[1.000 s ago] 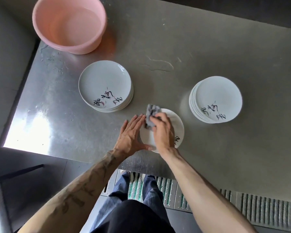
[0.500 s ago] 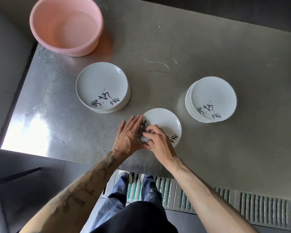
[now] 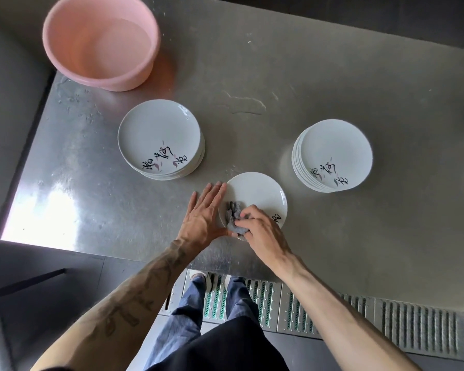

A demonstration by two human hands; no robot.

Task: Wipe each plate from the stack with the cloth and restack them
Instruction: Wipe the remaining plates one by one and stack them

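Head view. Steel table [image 3: 332, 84], seen from above.

- Single plate [image 3: 255, 191] lies flat near the table's front edge, at the centre of the frame.
- Left hand [image 3: 204, 212]: fingers straight and together, laid against the plate's rim at its 9 o'clock, thumb at the near edge. It braces the plate and grips nothing.
- Right hand [image 3: 263, 231]: fingers curled round a bunched grey cloth [image 3: 235, 218], pressing it onto the plate at about 7 o'clock.
- Left stack [image 3: 158, 132] sits at 10 o'clock from the plate, right stack [image 3: 335, 148] at 2 o'clock, both apart from it.
- Pink basin [image 3: 99, 41] is at the far left corner, with water in it by the look.

Step in hand: wiping one plate, mid-stroke. The far half looks uncovered by the cloth. Next move likely calls for sweeping the cloth round the rest, then lifting the plate onto the finished stack. Which stack that is, cannot tell.
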